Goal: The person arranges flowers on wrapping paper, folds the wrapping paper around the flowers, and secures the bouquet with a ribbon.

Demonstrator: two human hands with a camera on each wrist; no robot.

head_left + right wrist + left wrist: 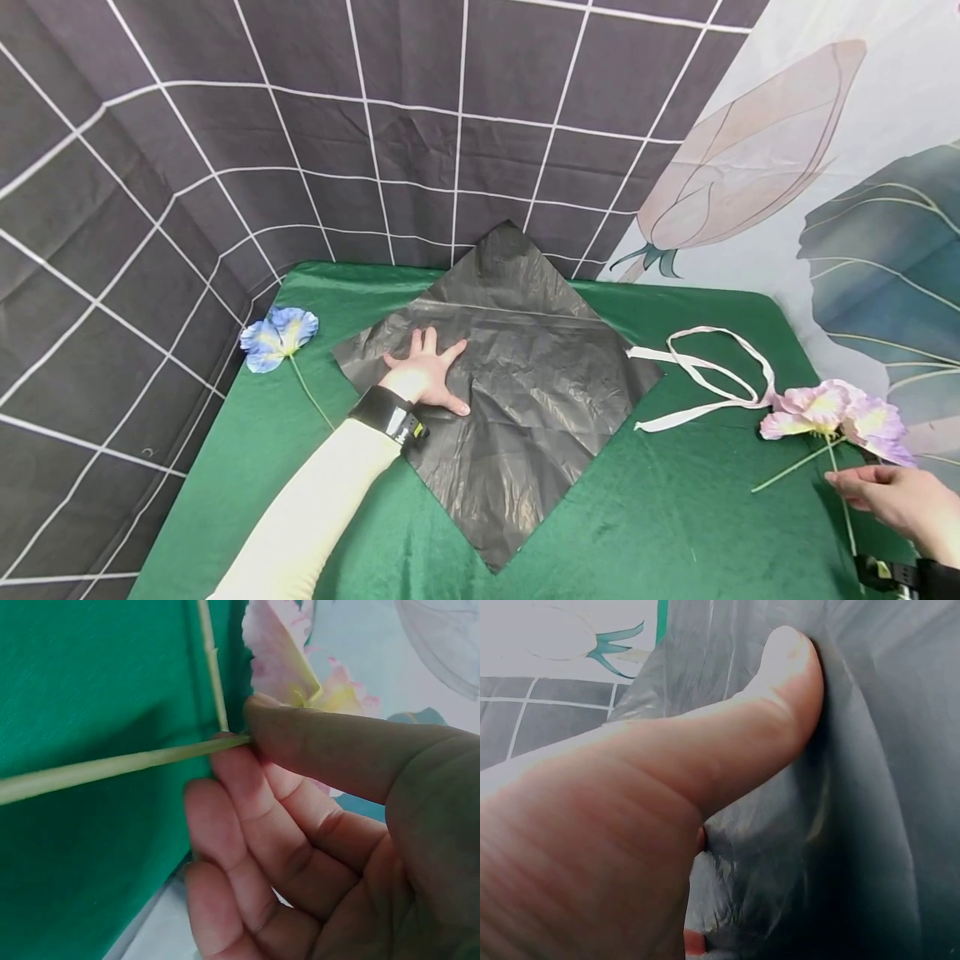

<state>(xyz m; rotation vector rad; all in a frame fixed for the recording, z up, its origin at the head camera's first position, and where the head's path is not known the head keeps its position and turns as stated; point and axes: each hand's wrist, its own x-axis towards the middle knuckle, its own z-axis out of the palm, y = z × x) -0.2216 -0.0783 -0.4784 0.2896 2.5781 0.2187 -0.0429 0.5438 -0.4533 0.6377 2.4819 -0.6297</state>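
The pink flowers [840,417] are lying near the right edge of the counter [637,517], which is wearing a green cloth, and their pale green stems [112,771] are crossing one another just below the blooms. The right hand [896,498] is pinching one of those stems: in the right wrist view the thumb is pressing it against the forefinger, while the other fingers [247,847] are curling loosely underneath. Just left of the flowers a pale ribbon [712,383] is lying in loose loops, one end touching the corner of the black plastic sheet [525,392]. That sheet is spreading out as a crinkled diamond across the middle of the counter. The left hand [423,375] is resting flat on its left part, fingers straight and spread wide, the thumb [780,697] pressing into the plastic. Well apart, by the counter's far left corner, a blue flower [277,337] is lying with its stem pointing toward the cream sleeve.
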